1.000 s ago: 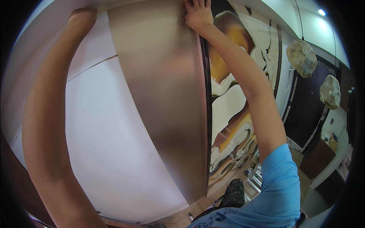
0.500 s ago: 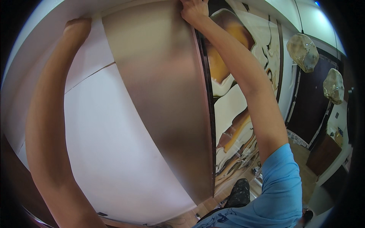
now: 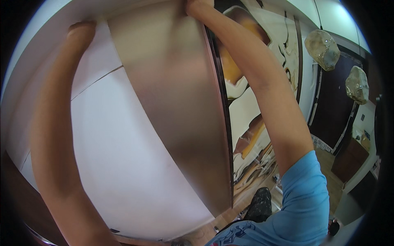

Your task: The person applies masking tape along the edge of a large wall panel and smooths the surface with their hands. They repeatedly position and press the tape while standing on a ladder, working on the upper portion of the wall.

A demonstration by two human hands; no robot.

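Both my arms reach up against a wall. My left hand is high on the white wall panels, near the ceiling edge; its fingers are hidden behind the wrist. At the top edge of the picture, my right hand is partly cut off. It lies at the upper right of a tall, glossy bronze-beige panel, beside its dark edge strip. Whether either hand grips anything cannot be seen.
Right of the strip is a marble-patterned panel in cream, amber and black. Two glass pendant lamps hang at the right, before a dark door. My paint-spotted dark trouser leg shows below, above a tan floor.
My right hand has shifted a little left and up, so less of it shows. My left hand stays nearly in place. The view has tilted slightly.
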